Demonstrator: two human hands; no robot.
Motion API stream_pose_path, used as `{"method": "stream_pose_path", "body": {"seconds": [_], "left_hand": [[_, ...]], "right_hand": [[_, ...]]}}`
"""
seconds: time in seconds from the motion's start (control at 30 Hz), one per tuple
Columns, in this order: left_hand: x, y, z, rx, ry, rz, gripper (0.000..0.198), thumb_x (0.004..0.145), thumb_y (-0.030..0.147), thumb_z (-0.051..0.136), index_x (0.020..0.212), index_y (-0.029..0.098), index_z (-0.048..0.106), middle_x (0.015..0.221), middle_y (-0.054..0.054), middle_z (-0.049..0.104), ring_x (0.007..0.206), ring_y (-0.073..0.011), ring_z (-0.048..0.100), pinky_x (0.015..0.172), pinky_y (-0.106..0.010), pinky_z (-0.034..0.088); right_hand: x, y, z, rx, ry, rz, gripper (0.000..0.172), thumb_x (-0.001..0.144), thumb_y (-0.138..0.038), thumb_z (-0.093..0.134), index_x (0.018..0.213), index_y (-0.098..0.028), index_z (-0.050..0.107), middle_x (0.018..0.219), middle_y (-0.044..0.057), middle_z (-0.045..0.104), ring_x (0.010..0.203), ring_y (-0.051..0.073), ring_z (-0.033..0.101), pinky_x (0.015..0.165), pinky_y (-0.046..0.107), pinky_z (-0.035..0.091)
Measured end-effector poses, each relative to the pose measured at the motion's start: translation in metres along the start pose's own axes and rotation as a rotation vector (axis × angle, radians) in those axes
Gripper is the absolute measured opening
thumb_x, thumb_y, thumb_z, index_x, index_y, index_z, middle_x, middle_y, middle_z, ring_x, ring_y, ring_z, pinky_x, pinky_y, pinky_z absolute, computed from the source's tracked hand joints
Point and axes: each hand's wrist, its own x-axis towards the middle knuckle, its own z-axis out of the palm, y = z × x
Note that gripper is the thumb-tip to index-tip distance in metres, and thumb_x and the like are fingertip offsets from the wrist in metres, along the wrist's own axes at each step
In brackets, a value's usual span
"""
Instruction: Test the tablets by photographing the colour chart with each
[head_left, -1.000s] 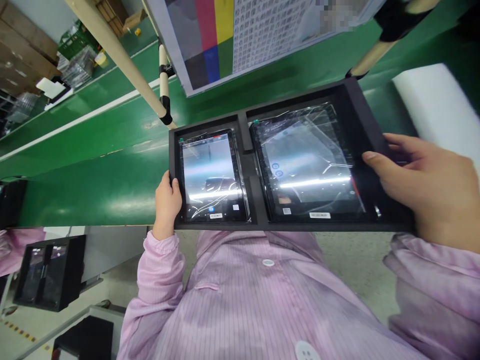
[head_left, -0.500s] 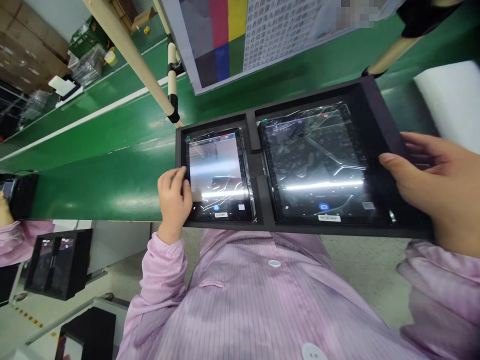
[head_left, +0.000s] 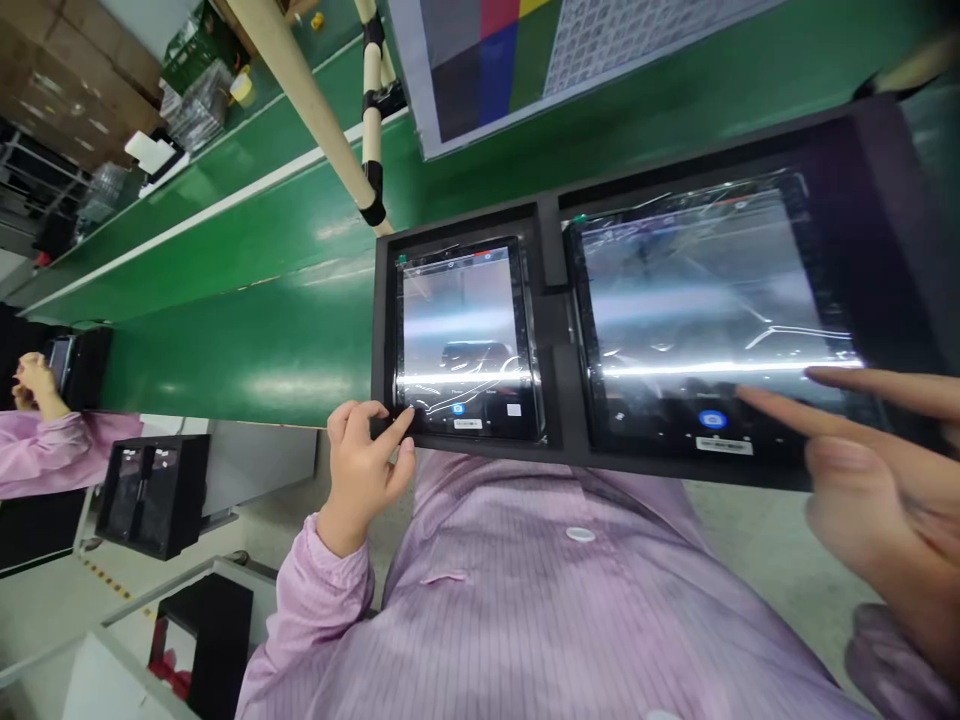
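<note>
A black tray (head_left: 555, 330) sits at the edge of a green belt (head_left: 247, 320), right in front of the person in the pink coat. The tray has two pockets side by side, and a tablet lies in each one.

The left hand (head_left: 365, 472) is at the near left corner of the tray. Its pointing finger touches the bottom left corner of the small tablet (head_left: 465, 335). The other fingers are curled in loosely, and the hand holds nothing.

The right hand (head_left: 877, 490) is at the near right side of the tray. Its fingers are spread out, and one fingertip touches the bottom of the big tablet (head_left: 712, 300), just beside a round blue button (head_left: 711, 419). This hand holds nothing too.

Both screens are lit and covered with shiny, wrinkly film.
</note>
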Motion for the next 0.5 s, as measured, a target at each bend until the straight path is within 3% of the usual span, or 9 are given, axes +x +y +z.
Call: {"method": "stream_pose_path", "body": {"seconds": [0.17, 0.3, 0.4, 0.5], "left_hand": [[0.001, -0.001, 0.008, 0.008, -0.03, 0.002, 0.028, 0.091, 0.025, 0.059, 0.111, 0.019, 0.078, 0.105, -0.014, 0.059, 0.102, -0.0284, 0.051, 0.093, -0.047, 0.041], [0.011, -0.007, 0.007, -0.018, 0.099, 0.002, 0.027, 0.093, 0.022, 0.055, 0.109, 0.02, 0.077, 0.104, -0.013, 0.059, 0.1, -0.0273, 0.053, 0.094, -0.048, 0.041], [0.034, -0.013, 0.009, -0.07, 0.091, -0.015, 0.025, 0.094, 0.024, 0.056, 0.106, 0.021, 0.077, 0.105, -0.013, 0.061, 0.104, -0.0279, 0.054, 0.094, -0.047, 0.044], [0.073, -0.023, 0.015, -0.141, -0.006, -0.015, 0.027, 0.094, 0.028, 0.054, 0.107, 0.022, 0.077, 0.11, -0.013, 0.063, 0.109, -0.028, 0.058, 0.097, -0.047, 0.046]], "right_hand": [[0.018, -0.014, 0.004, -0.016, 0.163, -0.304, 0.029, 0.098, -0.025, 0.046, 0.099, -0.016, 0.074, 0.11, 0.011, 0.066, 0.098, 0.022, 0.062, 0.086, 0.042, 0.048], [0.016, -0.014, 0.005, -0.023, 0.125, -0.313, 0.029, 0.096, -0.021, 0.049, 0.09, -0.018, 0.078, 0.112, 0.008, 0.065, 0.102, 0.02, 0.059, 0.088, 0.04, 0.047], [0.014, -0.02, 0.006, -0.003, 0.073, -0.304, 0.029, 0.096, -0.02, 0.051, 0.089, -0.023, 0.079, 0.115, 0.005, 0.065, 0.108, 0.02, 0.056, 0.091, 0.04, 0.045], [0.014, -0.029, 0.01, 0.008, 0.045, -0.335, 0.03, 0.098, -0.022, 0.05, 0.095, -0.025, 0.079, 0.119, 0.004, 0.063, 0.112, 0.021, 0.053, 0.093, 0.04, 0.042]]}}
